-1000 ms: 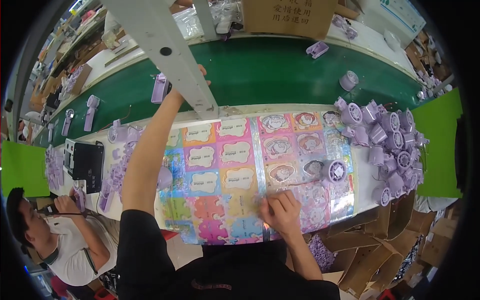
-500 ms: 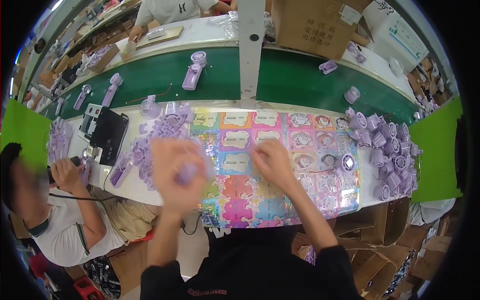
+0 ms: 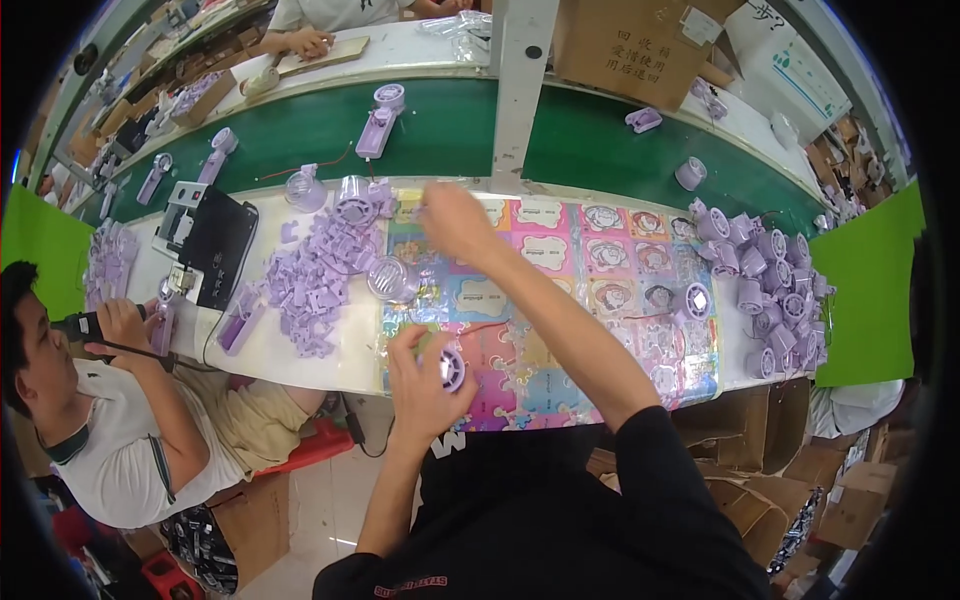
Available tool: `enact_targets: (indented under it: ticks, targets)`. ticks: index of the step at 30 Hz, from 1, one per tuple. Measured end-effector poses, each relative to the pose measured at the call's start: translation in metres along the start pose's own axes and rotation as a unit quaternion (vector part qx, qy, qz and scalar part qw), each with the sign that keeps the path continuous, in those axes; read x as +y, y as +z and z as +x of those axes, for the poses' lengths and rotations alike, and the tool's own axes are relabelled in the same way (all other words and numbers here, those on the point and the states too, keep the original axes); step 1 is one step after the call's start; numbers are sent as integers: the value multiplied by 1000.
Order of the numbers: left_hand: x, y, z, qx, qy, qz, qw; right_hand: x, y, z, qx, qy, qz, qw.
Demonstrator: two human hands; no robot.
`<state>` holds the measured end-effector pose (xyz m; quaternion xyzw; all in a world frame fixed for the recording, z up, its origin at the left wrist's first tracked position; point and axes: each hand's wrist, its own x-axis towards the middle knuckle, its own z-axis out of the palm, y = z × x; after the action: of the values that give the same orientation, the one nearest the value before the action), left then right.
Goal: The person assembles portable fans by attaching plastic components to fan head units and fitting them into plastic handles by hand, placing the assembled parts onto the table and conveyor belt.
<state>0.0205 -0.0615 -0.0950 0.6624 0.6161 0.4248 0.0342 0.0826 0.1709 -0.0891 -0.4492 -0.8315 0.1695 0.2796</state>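
Observation:
My left hand (image 3: 425,390) is closed around a round lilac fan housing (image 3: 453,369), with its ringed face turned to the right, low over the colourful printed sheet. Across the sheet, my right hand (image 3: 457,222) reaches to the far left part, beside the pile of small lilac plastic parts (image 3: 312,275). Its fingers are bent together; whatever they hold, if anything, is hidden. Between the hands, at the sheet's left edge, lies another round lilac housing (image 3: 391,279). One more lilac fan housing with a thin wire (image 3: 694,301) rests on the right of the sheet.
Many lilac fan housings (image 3: 770,265) are heaped at the right. A black and white bench device (image 3: 207,245) stands at the left, near a seated co-worker (image 3: 120,430). Behind runs a green conveyor belt (image 3: 270,155) carrying lilac handheld fan bodies (image 3: 380,122); a metal post (image 3: 520,100) rises there.
My right hand has moved from the middle of the sheet to its far left. My left hand, blurred before, has come nearer and rightward with the housing. The head view has shifted slightly.

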Motion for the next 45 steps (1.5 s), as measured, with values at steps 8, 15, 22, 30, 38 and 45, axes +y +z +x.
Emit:
enact_targets:
  ticks: [8,15,22,30,38,45]
  targets:
    - [-12,-7,-3,-117,-252,-298,913,-26,-59,-130,-1,-21,283,959]
    - [-22,-6,-2,-150,-200,-338,907,-13,-44,-174,-39,11,379,924]
    - [-25,1,-14,-143,-234,-359,892,-15,-50,-180,-91,111,498,855]
    - [-16,2,-12,-108,-187,-257,942,-42,-45,-181,-31,161,392,905]
    - [-3,-7,-12,-91,-57,-182,977,-21,-67,-177,-198,225,443,845]
    - [27,-13,-5,-131,-279,-412,857,-46,-87,-208,-92,127,375,914]
